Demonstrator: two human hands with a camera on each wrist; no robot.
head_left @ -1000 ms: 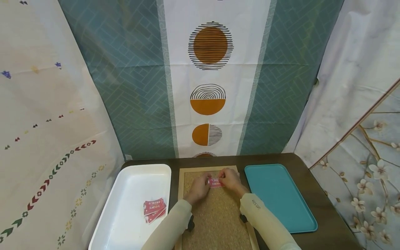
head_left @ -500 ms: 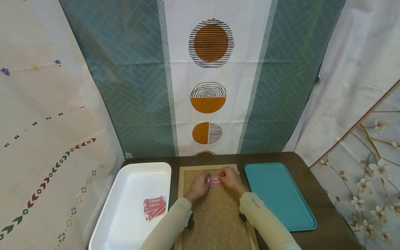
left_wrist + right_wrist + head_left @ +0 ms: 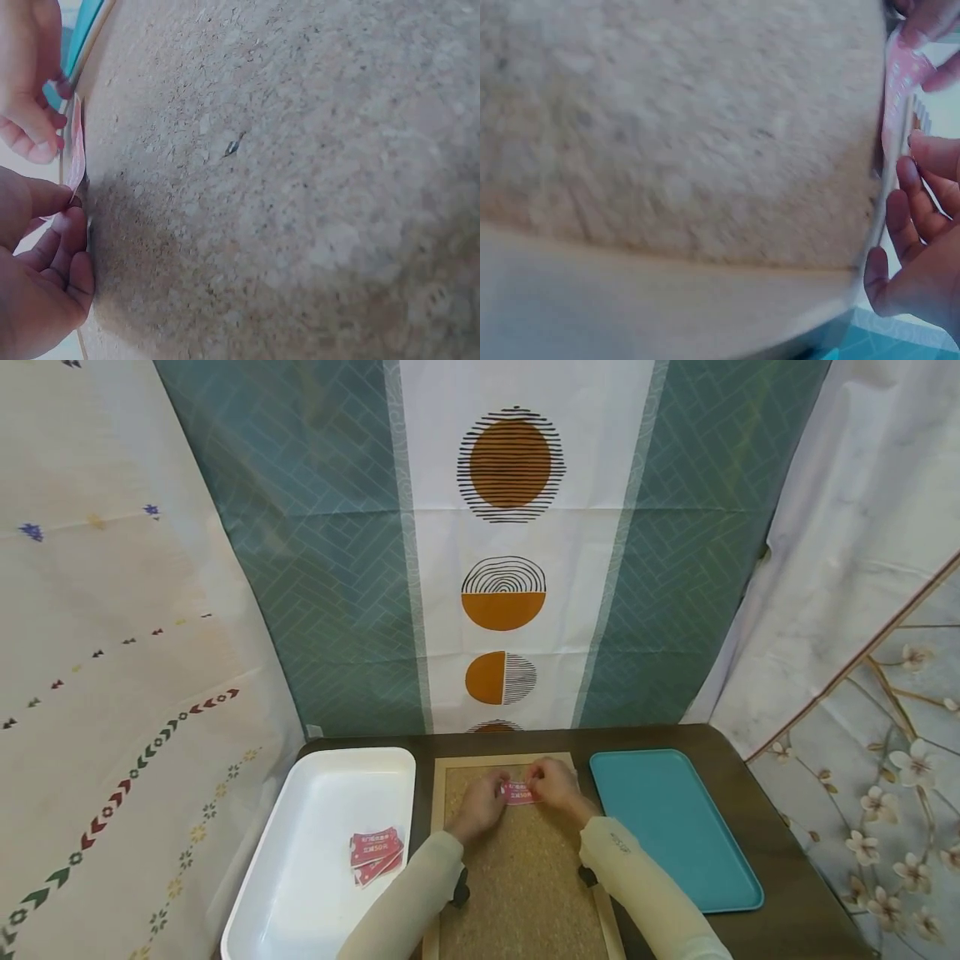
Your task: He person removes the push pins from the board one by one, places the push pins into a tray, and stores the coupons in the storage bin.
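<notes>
A red printed coupon (image 3: 517,792) lies against the upper part of a wood-framed cork board (image 3: 510,877). My left hand (image 3: 482,808) pinches the coupon's left end between thumb and fingers. In the left wrist view this end of the coupon (image 3: 77,154) bends up off the cork. My right hand (image 3: 553,785) is over the coupon's upper right part, thumb and forefinger brought together as if round something small. The fingertips hide what that is. The right wrist view shows these fingers (image 3: 909,174) close beside the coupon's end.
Left of the board stands a white tray (image 3: 315,768) with several overlapping red coupons (image 3: 375,853) in it. A teal tray (image 3: 675,827) lies to the right on the dark table (image 3: 795,877). Patterned cloths (image 3: 337,568) hang behind and at both sides.
Both hands stay at the coupon with almost no movement; the right fingertips shift very slightly at its upper right. The head view has turned a little to the left.
</notes>
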